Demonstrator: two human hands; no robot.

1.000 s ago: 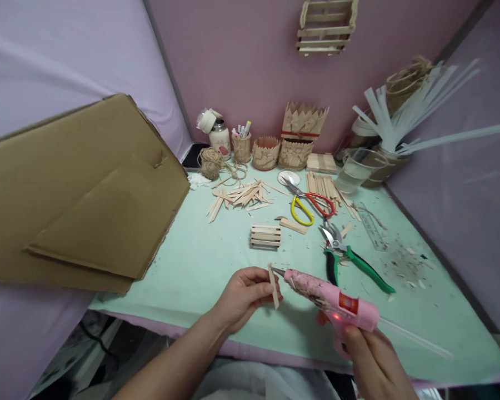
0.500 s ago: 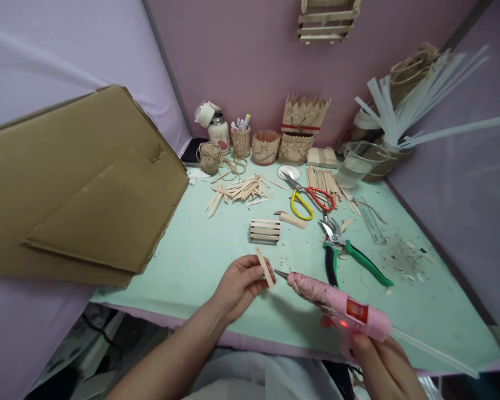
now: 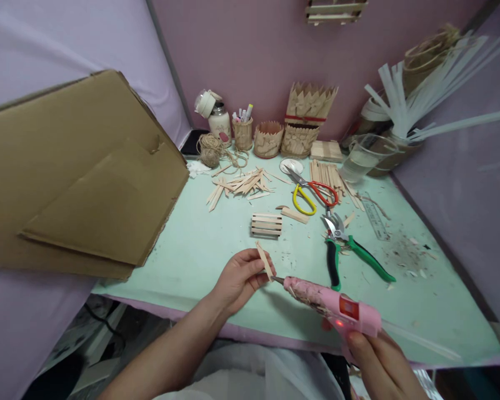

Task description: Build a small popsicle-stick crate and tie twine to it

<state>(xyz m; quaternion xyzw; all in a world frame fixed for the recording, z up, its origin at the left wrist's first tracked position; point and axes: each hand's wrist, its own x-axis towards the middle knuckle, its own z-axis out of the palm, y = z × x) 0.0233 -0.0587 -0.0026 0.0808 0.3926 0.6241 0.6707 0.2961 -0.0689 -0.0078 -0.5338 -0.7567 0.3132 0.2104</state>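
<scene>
Between the thumb and fingers of my left hand (image 3: pixel 242 278) is a thin flat wooden stick (image 3: pixel 264 260), held tilted above the table. My right hand (image 3: pixel 373 355) grips a pink hot glue gun (image 3: pixel 333 303) by its handle; a red light glows on it and a clear glue stick trails from its back. The gun's metal nozzle is at the lower end of the wooden stick, seemingly touching it. Just beyond my left hand a small slatted wooden crate (image 3: pixel 266 225) sits on the table.
Green-handled pruning shears (image 3: pixel 337 236) and scissors with red and yellow handles (image 3: pixel 308 191) lie right of centre. Loose wooden pieces (image 3: pixel 248 182), twine (image 3: pixel 210 150) and a plastic cup of liquid (image 3: pixel 364 158) stand farther back. Cardboard (image 3: pixel 87 166) fills the left side.
The glue gun has moved left, bringing its nozzle to the lower end of the wooden stick. My left hand keeps its hold; the whole view has shifted slightly.
</scene>
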